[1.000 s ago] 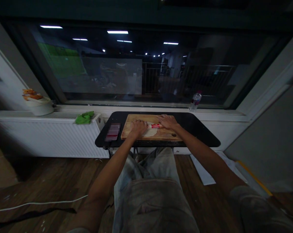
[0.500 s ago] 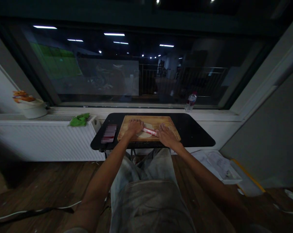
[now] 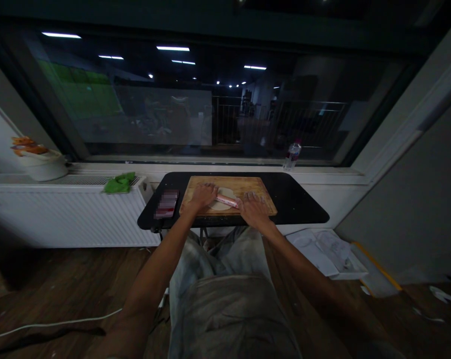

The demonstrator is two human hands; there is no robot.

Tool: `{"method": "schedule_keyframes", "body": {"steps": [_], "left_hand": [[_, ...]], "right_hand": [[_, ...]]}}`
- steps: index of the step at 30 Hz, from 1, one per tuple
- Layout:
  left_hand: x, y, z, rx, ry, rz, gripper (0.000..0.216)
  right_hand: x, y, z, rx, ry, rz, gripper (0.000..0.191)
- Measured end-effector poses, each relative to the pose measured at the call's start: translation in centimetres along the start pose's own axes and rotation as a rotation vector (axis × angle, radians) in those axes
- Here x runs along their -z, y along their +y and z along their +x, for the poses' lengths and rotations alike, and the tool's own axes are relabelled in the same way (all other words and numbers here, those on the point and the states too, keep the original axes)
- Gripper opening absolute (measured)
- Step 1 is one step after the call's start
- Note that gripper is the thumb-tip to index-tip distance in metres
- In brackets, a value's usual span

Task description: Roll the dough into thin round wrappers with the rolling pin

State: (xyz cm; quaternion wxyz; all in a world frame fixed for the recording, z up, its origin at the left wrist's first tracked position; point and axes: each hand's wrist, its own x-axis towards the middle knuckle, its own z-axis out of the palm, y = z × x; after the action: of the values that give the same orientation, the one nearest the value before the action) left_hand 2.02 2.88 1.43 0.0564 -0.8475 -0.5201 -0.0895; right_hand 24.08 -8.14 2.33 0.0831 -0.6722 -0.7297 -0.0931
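Wooden cutting board point(image 3: 265, 192) lies across the black table point(image 3: 304, 209), giving a flat bed for the pale dough disc point(image 3: 225, 194) at its centre. A red-and-white rolling pin point(image 3: 227, 201) lies slanted over the dough, its ends at ten and four o'clock. The left hand point(image 3: 203, 194) rests flat on the upper end, the right hand point(image 3: 251, 208) on the lower, fingers spread and palms down, apparently so it can turn freely. A water bottle point(image 3: 292, 156) stands on the sill at one o'clock.
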Motion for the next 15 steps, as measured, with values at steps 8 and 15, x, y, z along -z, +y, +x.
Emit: {"method": "schedule_keyframes", "body": {"steps": [8, 15], "left_hand": [[0.7, 0.1, -1.1, 0.005, -0.04, 0.041, 0.046], [1.0, -0.1, -1.8, -0.004, -0.046, 0.042, 0.047]], "right_hand": [[-0.1, 2.1, 1.2, 0.212, 0.038, 0.016, 0.062], [-0.2, 0.6, -1.3, 0.187, 0.052, 0.006, 0.059]]}}
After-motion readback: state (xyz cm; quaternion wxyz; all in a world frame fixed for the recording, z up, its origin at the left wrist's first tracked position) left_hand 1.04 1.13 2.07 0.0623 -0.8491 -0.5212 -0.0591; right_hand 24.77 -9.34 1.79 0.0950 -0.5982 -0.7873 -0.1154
